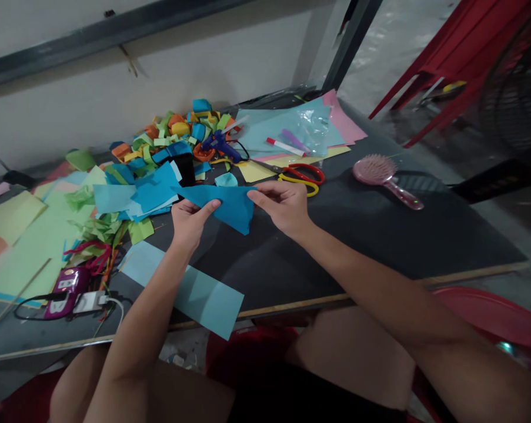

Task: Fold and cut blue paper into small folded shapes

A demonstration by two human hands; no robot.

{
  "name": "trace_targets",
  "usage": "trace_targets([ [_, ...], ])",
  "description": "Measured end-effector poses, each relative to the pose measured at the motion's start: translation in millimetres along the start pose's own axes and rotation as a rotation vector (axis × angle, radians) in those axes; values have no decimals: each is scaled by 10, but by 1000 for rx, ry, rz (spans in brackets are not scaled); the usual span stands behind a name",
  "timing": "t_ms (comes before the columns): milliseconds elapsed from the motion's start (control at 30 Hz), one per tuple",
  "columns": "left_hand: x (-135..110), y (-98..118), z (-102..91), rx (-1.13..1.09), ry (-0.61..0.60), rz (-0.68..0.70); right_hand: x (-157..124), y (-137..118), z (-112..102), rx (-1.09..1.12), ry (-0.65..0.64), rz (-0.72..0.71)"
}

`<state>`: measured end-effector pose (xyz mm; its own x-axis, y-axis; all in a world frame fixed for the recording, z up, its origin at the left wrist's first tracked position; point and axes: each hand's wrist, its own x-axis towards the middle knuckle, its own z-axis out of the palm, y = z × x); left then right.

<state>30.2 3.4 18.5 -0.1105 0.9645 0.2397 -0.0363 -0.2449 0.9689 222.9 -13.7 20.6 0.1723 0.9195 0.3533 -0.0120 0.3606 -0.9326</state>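
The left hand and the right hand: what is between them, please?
In the head view, a piece of blue paper is between the left hand and the right hand, pinched by both.

A dark table [406, 235] is carrying paper and tools around a pair of scissors [284, 171]. To the right of the scissors, a pink hairbrush [375, 170] is lying alone. Beyond the scissors, pale blue sheets [265, 126] and pink paper [343, 124] are overlapping. To their left, a heap of colored paper pieces [179, 129] is sitting toward the back, and light green paper [31, 241] is spreading farther left. Nearer and left of the scissors, a light blue strip [212, 296] is poking over the front edge, and a purple box [71, 282] is resting farther left still.
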Motion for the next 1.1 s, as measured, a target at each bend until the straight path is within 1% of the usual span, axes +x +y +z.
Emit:
trace_targets([
  [200,10,-8,4,-53,-23,15,21,36,6,36,5,-4],
  [367,22,-16,6,-94,-38,-9,22,56,11,94,6,-17],
  [467,34,-39,-5,-104,-32,-21,28,51,10,127,5,4],
  [600,43,-64,-19,-126,-26,-2,49,45,10,159,11,47],
  [733,35,-61,-17,-169,-43,-11,62,43,13,171,15,56],
  [933,69,-52,-18,-182,-45,-55,103,85,0,165,41,84],
  [1100,112,-29,-36,-168,-102,-132,146,158,-13,187,27,93],
])
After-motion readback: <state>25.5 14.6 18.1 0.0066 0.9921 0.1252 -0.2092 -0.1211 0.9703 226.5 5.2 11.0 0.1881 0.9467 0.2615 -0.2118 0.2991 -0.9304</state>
